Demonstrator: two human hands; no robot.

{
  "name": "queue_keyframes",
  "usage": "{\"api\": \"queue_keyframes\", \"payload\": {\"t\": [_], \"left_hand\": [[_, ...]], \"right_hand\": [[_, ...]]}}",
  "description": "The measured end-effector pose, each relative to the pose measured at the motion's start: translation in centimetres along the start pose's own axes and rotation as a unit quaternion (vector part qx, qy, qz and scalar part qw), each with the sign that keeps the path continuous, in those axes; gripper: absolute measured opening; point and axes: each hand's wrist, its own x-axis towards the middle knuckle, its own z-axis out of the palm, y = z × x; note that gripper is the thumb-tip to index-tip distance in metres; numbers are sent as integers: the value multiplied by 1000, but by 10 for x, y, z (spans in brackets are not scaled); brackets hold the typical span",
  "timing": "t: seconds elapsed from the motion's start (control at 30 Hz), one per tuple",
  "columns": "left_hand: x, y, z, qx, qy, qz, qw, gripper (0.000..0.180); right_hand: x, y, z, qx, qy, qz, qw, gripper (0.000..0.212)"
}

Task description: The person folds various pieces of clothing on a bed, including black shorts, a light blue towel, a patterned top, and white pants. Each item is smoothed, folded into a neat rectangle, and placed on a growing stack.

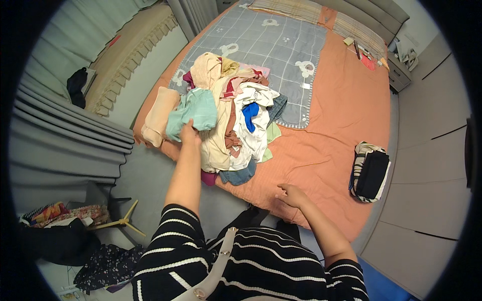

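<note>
A large heap of mixed clothes (218, 150) covers the near left part of the bed. On the heap's left side lies a mint-green garment (198, 108), bunched up, and my left hand (188, 133) grips its near edge, the fingertips partly hidden in the cloth. Just left of that rests a folded peach cloth (161, 113) at the bed's edge. White clothing (253, 135), a bright blue piece (249, 116) and denim (240, 173) show in the pile. Over the bed's near edge, my right hand (291, 194) hovers with its fingers apart, holding nothing.
The bed has an orange sheet (346, 120) and a grey checked mat (271, 40). Folded clothes (370, 172) are stacked at its right edge. Grey curtains (65, 130) hang at left; clothes and a yellow-legged stand (123, 220) are at lower left. Cabinets (427, 165) line the right.
</note>
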Motion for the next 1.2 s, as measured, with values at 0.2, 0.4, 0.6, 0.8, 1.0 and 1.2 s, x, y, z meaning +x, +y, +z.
{"api": "queue_keyframes", "payload": {"t": [0.2,0.4,0.6,0.8,1.0,1.2], "left_hand": [[-172,62,53,45,-458,72,885,38],[-262,2,15,218,-693,-153,670,47],[-292,-55,32,364,-618,-249,651,41],[-318,-81,78,253,-578,-243,737,59],[-351,-134,105,253,-524,-241,777,40],[-360,-145,103,270,-597,-258,709,43]], "right_hand": [[4,-42,-52,372,75,33,925,59],[-8,-100,-128,758,90,-93,640,45],[-73,-56,-169,267,502,-60,820,29],[-120,-95,-158,-325,275,-96,900,23],[-130,-64,-96,-220,297,-128,920,29],[-135,-16,-130,459,509,72,725,37]]}}
